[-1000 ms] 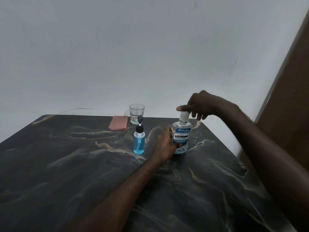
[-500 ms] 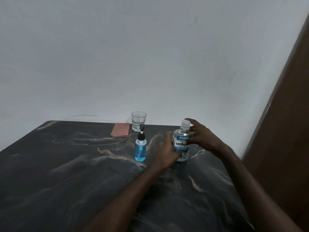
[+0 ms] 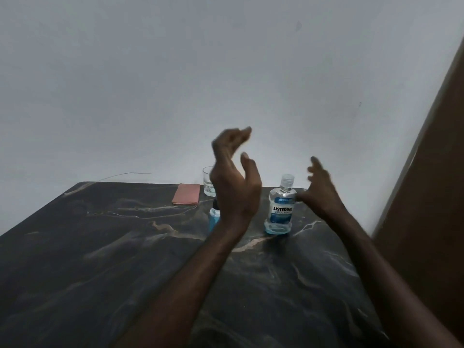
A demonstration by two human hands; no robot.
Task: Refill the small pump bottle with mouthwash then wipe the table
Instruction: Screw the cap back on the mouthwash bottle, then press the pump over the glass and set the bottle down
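Note:
The Listerine mouthwash bottle (image 3: 280,207) stands upright and capped on the dark marble table (image 3: 100,259), with a little blue liquid at its bottom. To its left the small pump bottle (image 3: 214,218) of blue liquid is mostly hidden behind my left wrist. My left hand (image 3: 234,182) is raised above the table, fingers curled apart, holding nothing. Just right of the mouthwash bottle my right hand (image 3: 320,190) hovers with fingers spread, blurred, apart from the bottle or barely at its side.
A folded pink cloth (image 3: 186,194) lies near the table's far edge. A clear drinking glass (image 3: 209,182) stands beside it, partly behind my left hand. A brown wooden panel (image 3: 431,184) rises at the right. A white wall is behind the table.
Both hands have let go of the mouthwash bottle. My left hand has lifted up in front of the glass and pump bottle. My right hand has drawn back to the right.

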